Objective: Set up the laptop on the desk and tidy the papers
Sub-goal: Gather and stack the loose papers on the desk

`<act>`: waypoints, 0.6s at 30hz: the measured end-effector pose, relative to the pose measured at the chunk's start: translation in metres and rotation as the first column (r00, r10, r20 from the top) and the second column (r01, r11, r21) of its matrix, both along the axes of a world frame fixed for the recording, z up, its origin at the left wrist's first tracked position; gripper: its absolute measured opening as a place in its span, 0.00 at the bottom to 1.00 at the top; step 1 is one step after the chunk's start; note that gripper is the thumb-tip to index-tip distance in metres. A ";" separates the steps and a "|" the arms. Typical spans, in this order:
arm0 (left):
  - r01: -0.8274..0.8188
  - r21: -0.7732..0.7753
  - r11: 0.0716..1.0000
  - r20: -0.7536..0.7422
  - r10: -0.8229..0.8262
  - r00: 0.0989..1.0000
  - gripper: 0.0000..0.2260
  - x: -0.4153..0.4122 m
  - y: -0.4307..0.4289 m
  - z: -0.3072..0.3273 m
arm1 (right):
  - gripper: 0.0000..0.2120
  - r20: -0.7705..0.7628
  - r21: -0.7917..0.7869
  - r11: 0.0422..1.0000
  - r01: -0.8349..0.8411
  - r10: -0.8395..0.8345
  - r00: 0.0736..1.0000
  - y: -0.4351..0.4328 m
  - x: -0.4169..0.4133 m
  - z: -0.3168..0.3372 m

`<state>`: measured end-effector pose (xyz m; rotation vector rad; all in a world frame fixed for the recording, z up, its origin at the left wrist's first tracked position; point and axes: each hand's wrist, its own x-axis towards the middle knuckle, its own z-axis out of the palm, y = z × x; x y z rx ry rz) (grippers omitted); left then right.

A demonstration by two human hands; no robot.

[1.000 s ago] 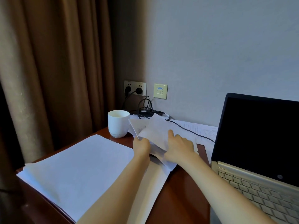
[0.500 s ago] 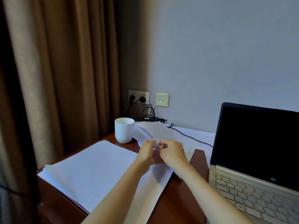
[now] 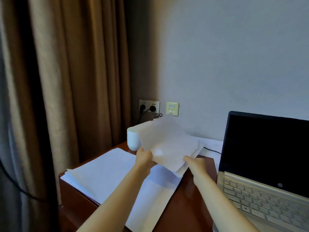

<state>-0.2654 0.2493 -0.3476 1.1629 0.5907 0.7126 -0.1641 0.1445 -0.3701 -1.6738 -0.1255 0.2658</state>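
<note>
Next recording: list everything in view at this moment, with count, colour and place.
held papers: one bundle, white, above the desk
paper stack: one, white, flat on the desk's left side
loose sheets: count unclear, white, beside laptop
laptop: one, gold, dark screen, open, right
cup: one, white, back of desk
cable: one, black, across the loose sheets
power socket: one, pale, wall, two black plugs
data socket: one, cream, wall
curtain: one, brown, left
desk: one, red-brown
left hand: one, grips held papers' left edge
right hand: one, grips their right corner

Head-worn view, down over the desk (image 3: pixel 194 208)
</note>
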 end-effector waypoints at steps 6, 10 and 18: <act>0.096 0.053 0.994 0.008 -0.097 0.995 0.24 -0.029 0.008 0.003 | 0.19 -0.128 0.357 0.924 -0.134 0.191 0.973 -0.001 -0.014 0.018; 0.135 0.125 0.983 -0.075 -0.126 0.989 0.14 -0.052 0.015 0.005 | 0.26 0.002 0.268 0.958 -0.103 0.107 0.994 -0.005 -0.024 0.031; -0.125 0.380 0.916 -0.057 0.159 0.986 0.08 -0.088 0.044 0.035 | 0.16 0.135 0.226 0.961 -0.160 0.132 0.982 -0.018 -0.035 0.036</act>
